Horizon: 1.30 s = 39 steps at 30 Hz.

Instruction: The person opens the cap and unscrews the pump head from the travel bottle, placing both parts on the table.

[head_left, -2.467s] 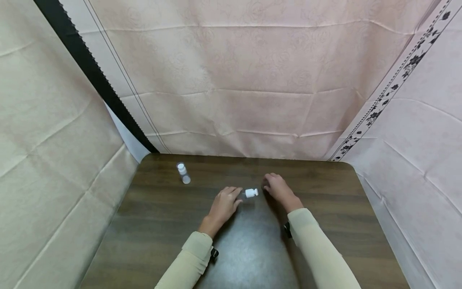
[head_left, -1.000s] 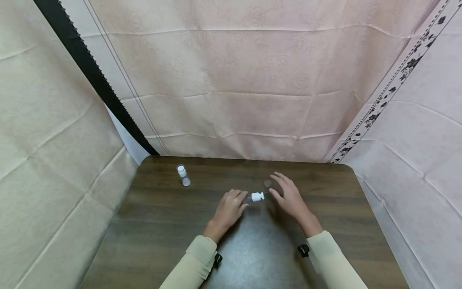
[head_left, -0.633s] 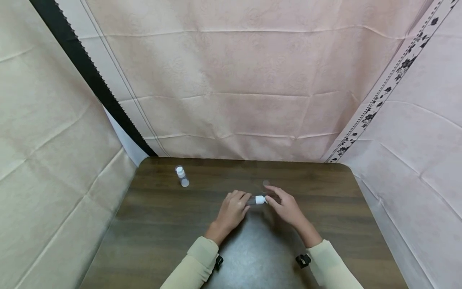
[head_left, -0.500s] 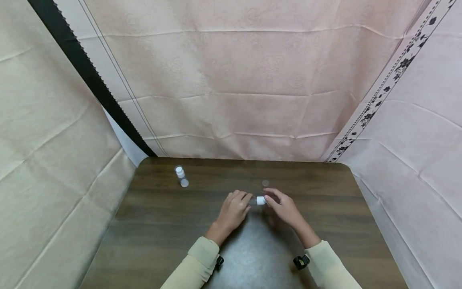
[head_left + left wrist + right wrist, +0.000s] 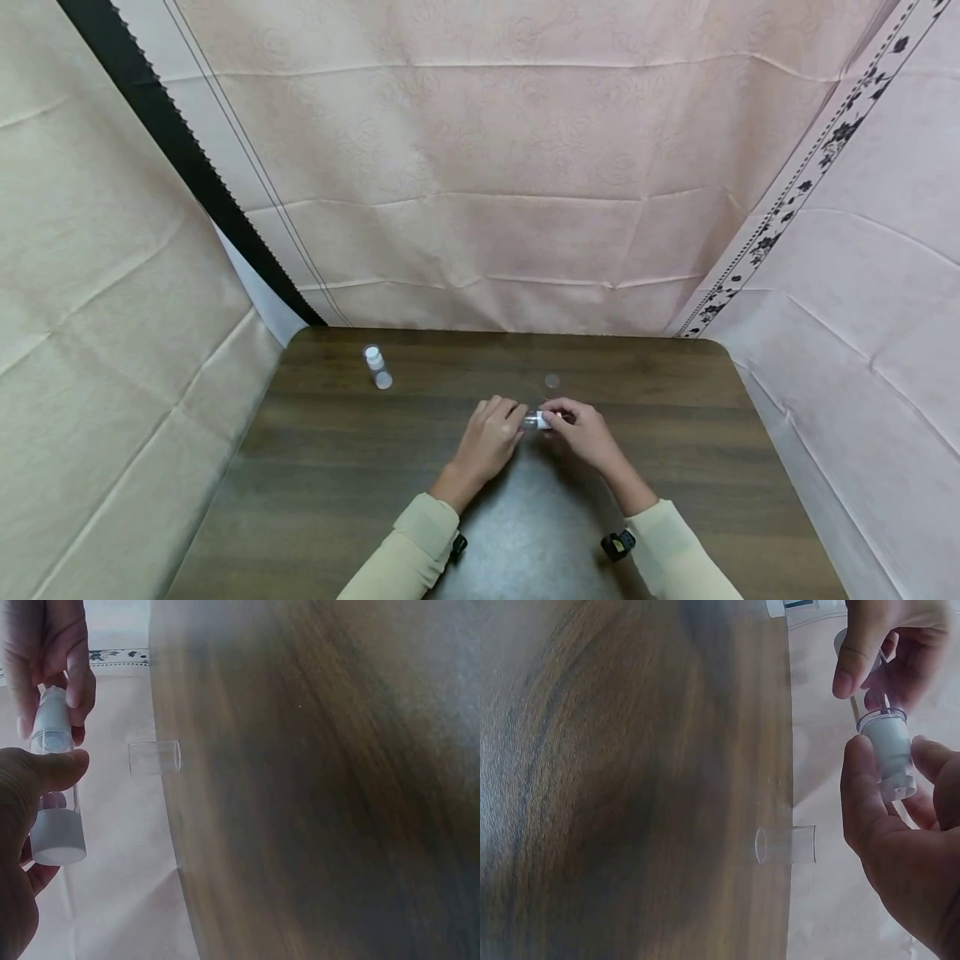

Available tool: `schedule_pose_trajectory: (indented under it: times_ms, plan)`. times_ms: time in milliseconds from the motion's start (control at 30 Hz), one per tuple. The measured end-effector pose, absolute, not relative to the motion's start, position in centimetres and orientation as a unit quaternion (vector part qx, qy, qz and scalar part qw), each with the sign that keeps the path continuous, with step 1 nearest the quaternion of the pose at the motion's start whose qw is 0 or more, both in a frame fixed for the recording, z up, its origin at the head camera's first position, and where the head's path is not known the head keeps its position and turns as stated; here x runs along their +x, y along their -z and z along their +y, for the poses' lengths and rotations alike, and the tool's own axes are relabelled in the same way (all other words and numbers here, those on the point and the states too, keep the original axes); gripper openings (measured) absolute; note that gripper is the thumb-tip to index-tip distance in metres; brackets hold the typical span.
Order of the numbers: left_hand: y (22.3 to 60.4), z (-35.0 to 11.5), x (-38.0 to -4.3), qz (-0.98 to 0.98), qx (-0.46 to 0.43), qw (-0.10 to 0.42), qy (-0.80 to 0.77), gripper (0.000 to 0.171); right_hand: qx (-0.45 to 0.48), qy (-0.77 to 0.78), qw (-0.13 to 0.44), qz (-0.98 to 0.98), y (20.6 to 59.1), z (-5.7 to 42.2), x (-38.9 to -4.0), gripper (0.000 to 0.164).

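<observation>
A small clear pump bottle with a white collar and white base lies sideways between my hands above the table. My left hand grips its body, thumb across the clear wall in the left wrist view, the white base showing below. My right hand pinches the white pump top between thumb and fingers. A clear cylindrical cap stands on the table just beyond my right fingers; it also shows in both wrist views.
Another clear bottle with a white top stands at the back left of the brown wooden table. Pale cloth hangs behind the table's far edge and on both sides.
My right hand drew back from the clear cap, leaving it standing on the table, then came in and took hold of the pump top. My left hand shifted slightly right with the bottle.
</observation>
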<state>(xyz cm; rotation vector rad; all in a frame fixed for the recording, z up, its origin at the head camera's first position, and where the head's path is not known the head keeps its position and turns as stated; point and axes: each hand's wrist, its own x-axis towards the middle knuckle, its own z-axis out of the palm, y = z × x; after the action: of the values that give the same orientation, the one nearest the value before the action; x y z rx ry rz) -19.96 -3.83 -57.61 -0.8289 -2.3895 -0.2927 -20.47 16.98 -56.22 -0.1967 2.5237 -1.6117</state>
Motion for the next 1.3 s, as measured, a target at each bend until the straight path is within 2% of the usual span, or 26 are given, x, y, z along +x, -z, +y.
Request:
schedule_pose_trajectory:
  times_ms: [233, 433, 833, 1000, 1133, 1300]
  plan:
    - [58.12, -3.68, -20.03, -0.896, -0.312, 0.291, 0.123, 0.034, -0.054, 0.543, 0.069, 0.835, 56.52, 17.03, -20.42, 0.015]
    - [58.03, -3.71, -19.95, -0.903, -0.303, 0.273, 0.138, 0.034, -0.071, 0.525, 0.038, 0.847, 56.44, 16.89, -20.43, 0.013]
    - [57.81, -4.04, -19.68, -0.916, -0.285, 0.229, 0.166, 0.035, -0.103, 0.513, -0.001, 0.852, 56.52, 16.77, -20.17, 0.020]
    - [57.56, -4.00, -19.60, -0.919, -0.278, 0.218, 0.177, 0.036, -0.111, 0.527, -0.015, 0.843, 56.61, 16.67, -20.08, 0.029]
    - [57.51, -3.98, -19.60, -0.920, -0.274, 0.214, 0.182, 0.037, -0.125, 0.544, -0.015, 0.830, 56.64, 16.73, -20.06, 0.037]
    - [57.70, -3.96, -19.73, -0.914, -0.276, 0.238, 0.178, 0.035, -0.107, 0.563, 0.009, 0.819, 56.37, 16.87, -20.06, 0.040]
